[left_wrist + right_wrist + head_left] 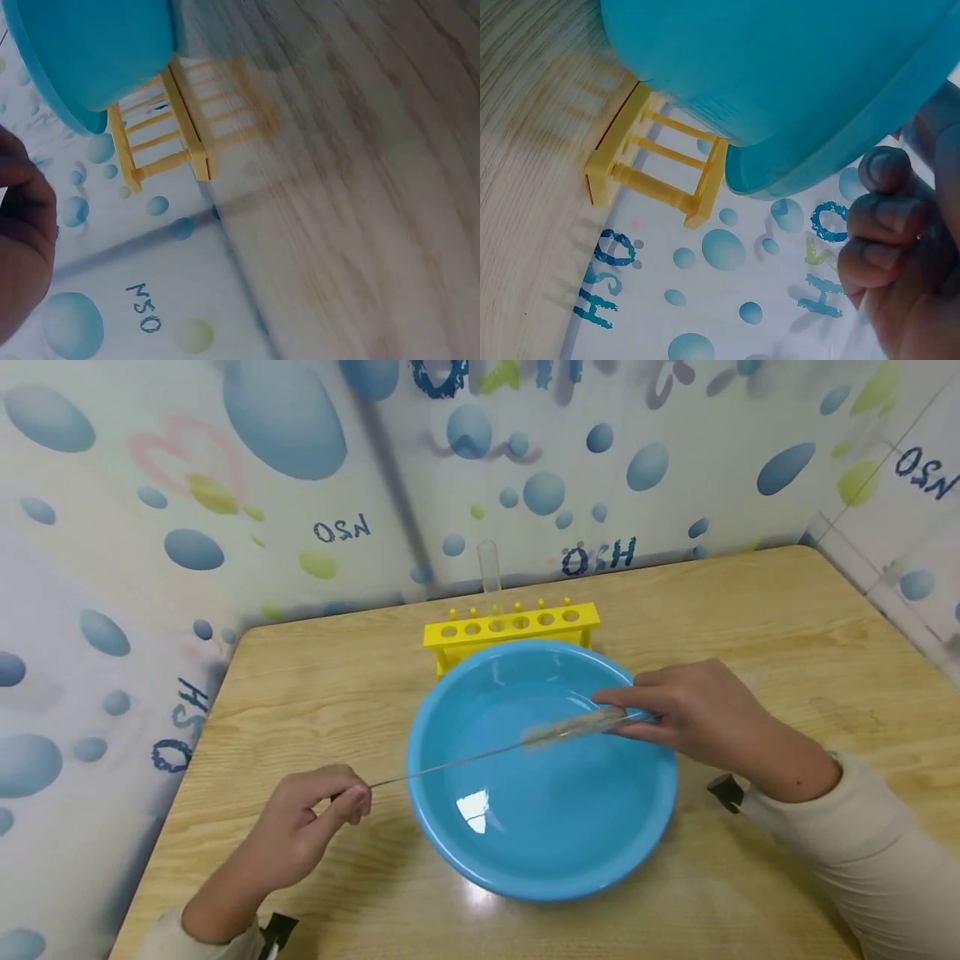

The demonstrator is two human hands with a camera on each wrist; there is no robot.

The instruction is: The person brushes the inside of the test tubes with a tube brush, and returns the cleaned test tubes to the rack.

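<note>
Above the blue basin (pixel 540 827), my left hand (pixel 311 822) grips the thin wire handle of a test tube brush (pixel 558 731). My right hand (pixel 686 710) pinches a clear test tube (pixel 637 716) over the basin's right side. The brush's blurred bristles reach toward the tube and seem to lie partly in its mouth; how deep, I cannot tell. Curled fingers of the left hand (pixel 22 232) show at the edge of the left wrist view. Bent fingers of the right hand (pixel 889 217) appear beside the basin in the right wrist view, where the tube is hardly visible.
Behind the basin stands a yellow test tube rack (pixel 513 625), with another clear test tube (pixel 489 568) upright in it. The wooden table (pixel 315 693) meets a patterned wall (pixel 420 485) at the back.
</note>
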